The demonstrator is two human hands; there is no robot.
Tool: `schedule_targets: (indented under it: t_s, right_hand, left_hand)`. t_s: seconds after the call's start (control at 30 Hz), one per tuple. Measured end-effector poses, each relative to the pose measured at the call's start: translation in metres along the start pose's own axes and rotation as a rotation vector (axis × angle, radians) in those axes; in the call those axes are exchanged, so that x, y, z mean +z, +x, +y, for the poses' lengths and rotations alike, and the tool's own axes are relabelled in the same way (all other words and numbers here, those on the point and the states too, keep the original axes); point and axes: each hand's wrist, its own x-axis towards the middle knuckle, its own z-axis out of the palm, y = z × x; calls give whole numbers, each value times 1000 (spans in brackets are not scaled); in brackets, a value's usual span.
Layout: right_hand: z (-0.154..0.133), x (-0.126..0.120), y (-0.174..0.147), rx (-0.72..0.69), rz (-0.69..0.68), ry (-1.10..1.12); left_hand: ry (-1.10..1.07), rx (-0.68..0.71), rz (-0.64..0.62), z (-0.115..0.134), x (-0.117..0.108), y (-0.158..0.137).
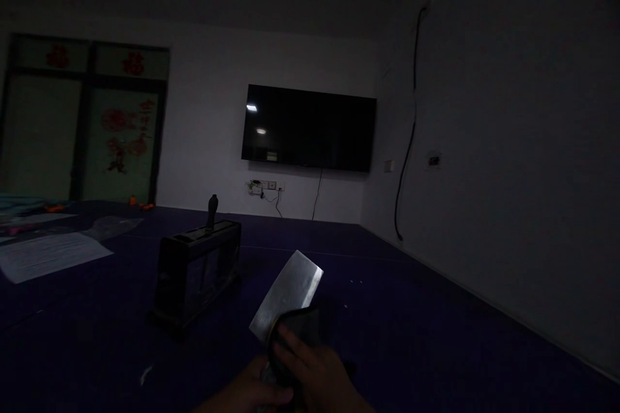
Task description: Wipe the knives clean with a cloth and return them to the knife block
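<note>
A cleaver (289, 290) with a broad shiny blade points up and away from me at the bottom middle. My left hand (249, 390) is closed around its handle, which is mostly hidden. My right hand (317, 364) presses a dark cloth (303, 322) with a yellowish edge against the lower part of the blade, fingers lying over it. To the left stands a dark knife block (201, 271) with see-through sides. One black handle (212, 211) sticks up from its top.
The surface is dark purple, with paper sheets (53, 255) and clear plastic (113, 227) at left. Small orange things (146, 206) lie at the far edge. A white wall rises at right with a hanging black cable (405, 161). A television (310, 129) hangs at the back.
</note>
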Motion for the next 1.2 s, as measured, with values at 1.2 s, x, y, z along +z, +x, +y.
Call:
schedule_targets:
  t_s: [1.2]
  right_hand:
    - [-4, 5, -3, 11, 103, -40]
  left_hand:
    - [-62, -42, 6, 20, 19, -9]
